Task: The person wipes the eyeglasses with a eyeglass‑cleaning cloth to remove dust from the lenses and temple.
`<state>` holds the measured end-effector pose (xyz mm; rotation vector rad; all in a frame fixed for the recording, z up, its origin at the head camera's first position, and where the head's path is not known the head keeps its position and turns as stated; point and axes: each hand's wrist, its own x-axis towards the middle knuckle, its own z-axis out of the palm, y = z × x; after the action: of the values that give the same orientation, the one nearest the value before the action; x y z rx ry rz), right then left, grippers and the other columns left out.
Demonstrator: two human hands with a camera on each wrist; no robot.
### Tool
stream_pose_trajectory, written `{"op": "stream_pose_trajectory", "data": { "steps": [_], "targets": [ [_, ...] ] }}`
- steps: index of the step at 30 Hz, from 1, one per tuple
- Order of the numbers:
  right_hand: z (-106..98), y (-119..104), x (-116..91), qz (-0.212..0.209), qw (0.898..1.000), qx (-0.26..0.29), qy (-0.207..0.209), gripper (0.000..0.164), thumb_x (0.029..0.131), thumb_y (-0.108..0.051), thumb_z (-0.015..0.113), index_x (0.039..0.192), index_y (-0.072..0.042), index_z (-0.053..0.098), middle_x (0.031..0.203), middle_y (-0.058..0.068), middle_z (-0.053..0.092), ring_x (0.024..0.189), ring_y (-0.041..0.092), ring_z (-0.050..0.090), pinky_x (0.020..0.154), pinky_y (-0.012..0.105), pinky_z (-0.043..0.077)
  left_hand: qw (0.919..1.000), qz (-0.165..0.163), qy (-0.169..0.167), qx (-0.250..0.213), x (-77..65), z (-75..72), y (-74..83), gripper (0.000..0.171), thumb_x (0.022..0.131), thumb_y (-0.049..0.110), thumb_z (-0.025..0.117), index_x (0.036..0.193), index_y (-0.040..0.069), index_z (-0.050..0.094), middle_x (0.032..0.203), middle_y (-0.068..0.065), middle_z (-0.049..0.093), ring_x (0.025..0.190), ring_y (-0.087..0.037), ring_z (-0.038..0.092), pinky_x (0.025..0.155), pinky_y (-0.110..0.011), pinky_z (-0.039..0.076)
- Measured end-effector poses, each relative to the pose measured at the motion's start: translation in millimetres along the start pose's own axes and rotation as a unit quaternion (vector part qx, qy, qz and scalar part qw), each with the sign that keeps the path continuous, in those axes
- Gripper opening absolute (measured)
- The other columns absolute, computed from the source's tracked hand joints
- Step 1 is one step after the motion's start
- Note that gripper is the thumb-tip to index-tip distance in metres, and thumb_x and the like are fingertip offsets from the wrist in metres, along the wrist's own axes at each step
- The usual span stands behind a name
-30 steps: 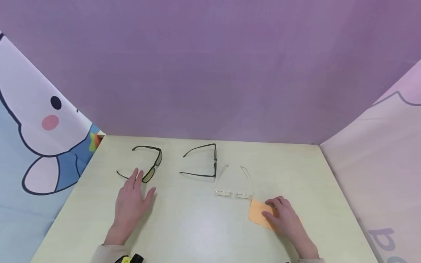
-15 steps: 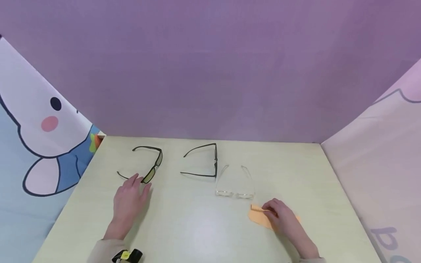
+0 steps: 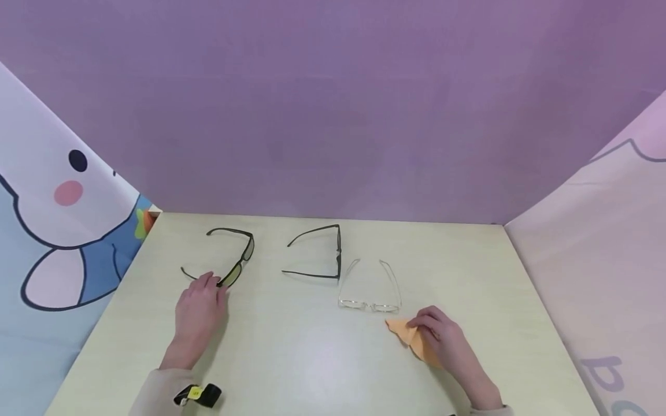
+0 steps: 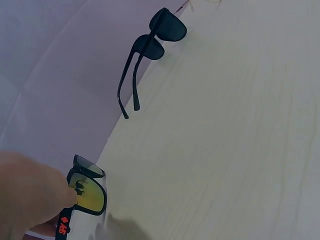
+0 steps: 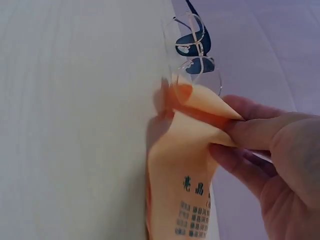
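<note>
My left hand (image 3: 198, 315) pinches the black-framed glasses with yellow-tinted lenses (image 3: 232, 275) near the hinge, at the table's left. The left wrist view shows the thumb against the yellow lens (image 4: 92, 196) and red marks on the temple; the other fingers are mostly hidden. On the right, my right hand (image 3: 444, 341) holds an orange cleaning cloth (image 3: 399, 329) between thumb and fingers. Its near edge is lifted and folded, and dark printing shows on the cloth (image 5: 182, 160) in the right wrist view.
Black sunglasses (image 4: 170, 27) lie unfolded at the table's back middle. Thin wire-framed clear glasses (image 3: 385, 308) lie between them and the cloth, temples pointing away. A purple backdrop (image 3: 333, 115) rises behind the pale table (image 3: 312, 346), with printed fabric on both sides.
My right fingers have gathered up the cloth, which lay flat before and is now creased and partly lifted. My left hand has drawn its fingers in from outstretched to pinching the yellow-lensed glasses.
</note>
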<state>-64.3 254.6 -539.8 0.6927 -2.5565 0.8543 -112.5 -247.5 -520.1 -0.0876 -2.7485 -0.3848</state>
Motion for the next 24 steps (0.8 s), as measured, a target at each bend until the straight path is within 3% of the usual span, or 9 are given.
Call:
{"op": "stream_pose_trajectory", "data": {
  "steps": [5, 13, 19, 24],
  "targets": [
    [-4, -6, 3, 0.001, 1.0, 0.02, 0.017, 0.04, 0.072, 0.026, 0.075, 0.094, -0.008, 0.074, 0.102, 0.0, 0.064, 0.087, 0.013, 0.066, 0.08, 0.004, 0.051, 0.9998, -0.004, -0.009, -0.02, 2.4, 1.1, -4.2, 0.02, 0.096, 0.005, 0.064, 0.104, -0.012, 0.066, 0.122, -0.036, 0.064, 0.108, -0.054, 0.063, 0.088, -0.066, 0.054],
    [-7, -12, 9, -0.028, 0.997, 0.068, 0.03, 0.041, 0.074, 0.018, 0.078, 0.109, -0.003, 0.072, 0.112, 0.008, 0.062, 0.089, 0.014, 0.063, 0.076, 0.014, 0.054, 0.9973, -0.004, -0.039, -0.062, 1.6, 0.9, -1.7, 0.012, 0.097, 0.001, 0.063, 0.104, -0.009, 0.064, 0.099, -0.026, 0.068, 0.092, -0.047, 0.066, 0.08, -0.06, 0.057],
    [-4, -13, 12, -0.055, 0.995, 0.052, 0.067, 0.053, 0.066, 0.018, 0.082, 0.114, -0.001, 0.07, 0.114, 0.011, 0.061, 0.091, 0.019, 0.062, 0.081, 0.014, 0.054, 0.9974, 0.004, 0.002, -0.071, -2.2, -2.2, 7.6, 0.009, 0.097, 0.001, 0.062, 0.099, -0.008, 0.063, 0.093, -0.023, 0.066, 0.085, -0.043, 0.065, 0.071, -0.058, 0.057],
    [-3, -17, 14, -0.045, 0.996, 0.041, 0.059, 0.054, 0.069, 0.02, 0.081, 0.117, 0.0, 0.068, 0.118, 0.013, 0.059, 0.095, 0.018, 0.061, 0.084, 0.011, 0.053, 0.9939, 0.005, 0.055, -0.096, -6.4, -8.9, 18.0, 0.011, 0.095, -0.002, 0.063, 0.099, -0.012, 0.063, 0.094, -0.028, 0.067, 0.086, -0.045, 0.065, 0.071, -0.059, 0.058]
  ]
}}
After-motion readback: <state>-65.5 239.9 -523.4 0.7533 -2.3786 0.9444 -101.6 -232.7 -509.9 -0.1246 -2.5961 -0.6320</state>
